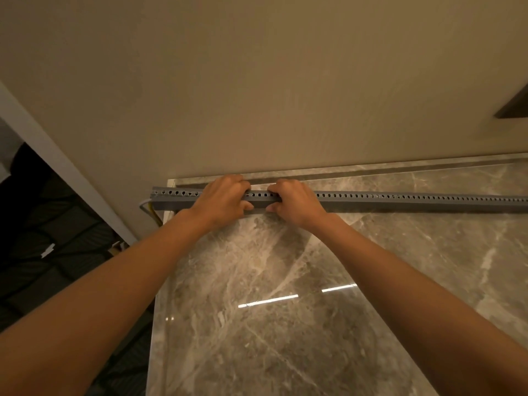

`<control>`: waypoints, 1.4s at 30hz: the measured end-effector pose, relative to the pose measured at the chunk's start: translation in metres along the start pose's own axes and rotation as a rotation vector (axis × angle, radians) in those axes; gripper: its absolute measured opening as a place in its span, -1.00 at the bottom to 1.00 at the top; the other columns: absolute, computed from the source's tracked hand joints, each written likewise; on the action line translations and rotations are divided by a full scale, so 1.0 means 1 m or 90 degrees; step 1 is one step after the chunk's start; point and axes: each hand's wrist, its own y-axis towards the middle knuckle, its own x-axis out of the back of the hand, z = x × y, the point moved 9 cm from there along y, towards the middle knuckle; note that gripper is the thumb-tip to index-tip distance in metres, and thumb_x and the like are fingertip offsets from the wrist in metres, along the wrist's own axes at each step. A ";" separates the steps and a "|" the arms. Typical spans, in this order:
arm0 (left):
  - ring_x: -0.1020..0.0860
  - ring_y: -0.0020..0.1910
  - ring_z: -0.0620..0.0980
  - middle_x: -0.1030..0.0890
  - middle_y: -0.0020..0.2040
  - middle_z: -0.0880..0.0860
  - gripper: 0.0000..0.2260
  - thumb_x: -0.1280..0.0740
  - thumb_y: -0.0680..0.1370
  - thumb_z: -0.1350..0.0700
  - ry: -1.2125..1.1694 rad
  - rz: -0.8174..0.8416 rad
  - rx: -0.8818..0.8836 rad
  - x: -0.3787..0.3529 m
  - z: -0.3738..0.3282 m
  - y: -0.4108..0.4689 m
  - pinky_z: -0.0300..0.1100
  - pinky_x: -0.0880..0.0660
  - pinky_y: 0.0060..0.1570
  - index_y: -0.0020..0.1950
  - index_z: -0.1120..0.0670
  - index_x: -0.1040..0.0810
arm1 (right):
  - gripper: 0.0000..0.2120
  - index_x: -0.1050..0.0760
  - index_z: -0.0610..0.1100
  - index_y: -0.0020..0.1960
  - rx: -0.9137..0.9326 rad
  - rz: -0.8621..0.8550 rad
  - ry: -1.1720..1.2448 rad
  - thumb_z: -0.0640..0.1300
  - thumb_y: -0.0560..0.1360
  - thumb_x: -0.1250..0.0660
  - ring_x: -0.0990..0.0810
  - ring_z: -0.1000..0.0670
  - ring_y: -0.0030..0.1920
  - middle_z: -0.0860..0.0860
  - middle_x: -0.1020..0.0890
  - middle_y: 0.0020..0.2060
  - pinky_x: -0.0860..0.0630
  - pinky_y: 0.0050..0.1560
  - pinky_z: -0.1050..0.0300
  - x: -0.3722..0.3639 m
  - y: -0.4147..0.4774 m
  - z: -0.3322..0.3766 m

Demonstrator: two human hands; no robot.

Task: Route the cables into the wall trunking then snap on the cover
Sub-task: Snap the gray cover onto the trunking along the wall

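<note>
Grey trunking (400,202) is lying along the base of the beige wall (257,81), on the marble floor (271,295), running from near the floor's left edge out past the right frame edge. Row of holes is showing along its top face. Left hand (221,200) is gripping the trunking left of centre, fingers curled over the top, thumb (248,206) pressing on the front face. Right hand (295,201) is gripping just beside it, same hold, fingers over the top and thumb at the front; a short stretch of trunking is showing between the two hands. Both hands are closed around the trunking, not spread. Cables (148,208), one white and one yellowish, are sticking out of the trunking's left end and dropping past the floor edge. Can't tell if the cover is on. Both forearms are reaching in from the bottom corners.
</note>
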 end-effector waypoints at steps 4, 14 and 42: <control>-0.51 0.14 0.12 -0.56 0.16 0.11 -0.70 -0.36 0.52 0.06 -0.033 0.004 0.007 0.004 0.013 -0.007 -0.02 -0.46 0.09 0.19 0.17 -0.54 | -0.79 -0.53 -0.24 0.04 -0.008 0.003 -0.012 -0.14 0.47 -0.32 -0.54 -0.19 0.07 -0.17 -0.60 0.07 -0.43 0.00 0.02 -0.001 0.002 0.009; -0.50 0.17 0.13 -0.55 0.18 0.13 -0.67 -0.38 0.49 0.03 -0.005 0.038 0.081 0.014 0.073 -0.029 -0.03 -0.45 0.11 0.19 0.15 -0.53 | -0.74 -0.49 -0.27 0.12 0.052 0.020 0.035 -0.17 0.48 -0.32 -0.52 -0.21 0.12 -0.19 -0.57 0.11 -0.42 0.06 -0.02 -0.019 0.021 0.069; -0.43 0.26 0.15 -0.45 0.28 0.20 -0.66 -0.29 0.55 0.14 0.099 0.105 0.038 0.002 0.082 -0.027 -0.07 -0.39 0.17 0.27 0.24 -0.36 | -0.65 -0.34 -0.29 0.25 0.060 0.073 -0.061 -0.18 0.53 -0.27 -0.42 -0.20 0.24 -0.22 -0.49 0.22 -0.34 0.21 0.00 -0.033 0.035 0.092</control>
